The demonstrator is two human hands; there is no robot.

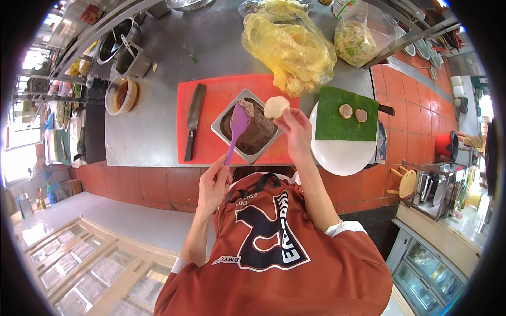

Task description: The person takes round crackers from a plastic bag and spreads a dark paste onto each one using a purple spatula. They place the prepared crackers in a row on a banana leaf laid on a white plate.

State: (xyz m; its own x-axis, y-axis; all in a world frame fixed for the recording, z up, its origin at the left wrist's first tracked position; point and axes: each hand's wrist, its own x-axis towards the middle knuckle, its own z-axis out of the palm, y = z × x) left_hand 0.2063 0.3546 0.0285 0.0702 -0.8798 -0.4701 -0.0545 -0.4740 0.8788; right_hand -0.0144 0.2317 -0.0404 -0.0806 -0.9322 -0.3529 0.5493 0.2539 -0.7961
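My left hand (214, 185) grips the handle of a purple spatula (239, 120), whose blade carries some greyish-brown paste over a square metal container (253, 158). Brown paste (257, 134) lies inside the container, which stands on a red cutting board (213, 148). Between the fingertips of my right hand (294, 128) is a pale round slice of bread (276, 107), just right of the container. On a white plate (344, 158) lies a green banana leaf (346, 130) with two small paste-topped pieces (345, 111). A large knife (195, 114) rests on the board's left side.
A yellow plastic bag (290, 43) overlaps the board's top right corner. Beyond it sits a clear bag of shredded vegetables (355, 45). At the left are a plastic tub of brown sauce (132, 96), a metal container (139, 67) and a metal bowl (132, 33).
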